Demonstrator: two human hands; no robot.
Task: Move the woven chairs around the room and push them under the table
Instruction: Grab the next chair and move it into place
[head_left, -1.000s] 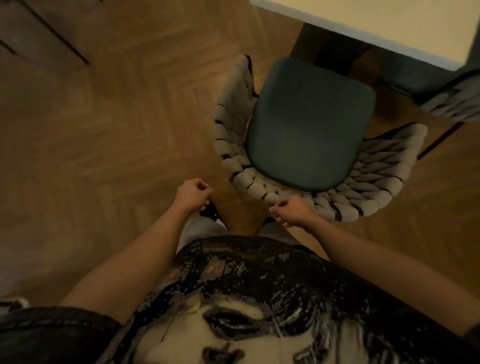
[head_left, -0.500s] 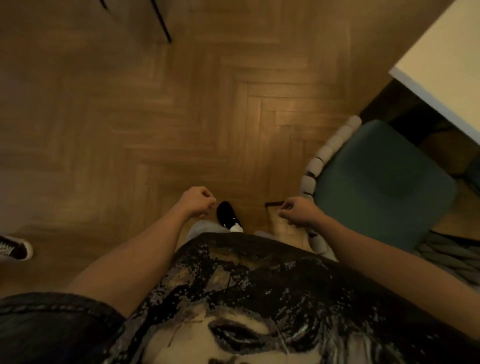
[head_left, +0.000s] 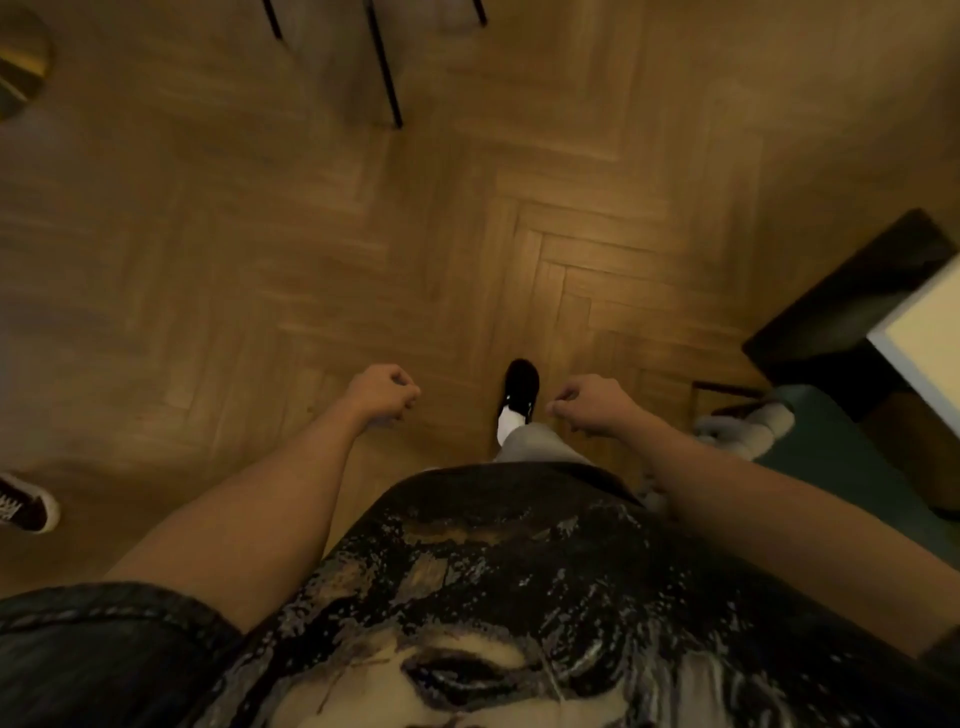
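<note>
At the right edge, the chair with a grey woven rope back and a dark teal padded seat (head_left: 831, 467) stands just beside the pale cream tabletop with a white rim (head_left: 930, 353), its seat running toward the shadow under that surface; only one arm end and part of the seat show. The left hand (head_left: 384, 392) and the right hand (head_left: 592, 402) are both curled into fists over the floor, gripping nothing, the right one near the chair but apart from it. A chair of this kind likely weighs little and has a rigid frame, though the rope wrap gives under the fingers; the top of the back or an arm rail looks the firmest hold. The honey-brown herringbone wood floor (head_left: 467, 234) looks smooth, so the legs should slide. Thin black metal furniture legs (head_left: 384, 73) stand farther off, and a dark sneaker with a white sole (head_left: 26, 501) lies at the left edge.
</note>
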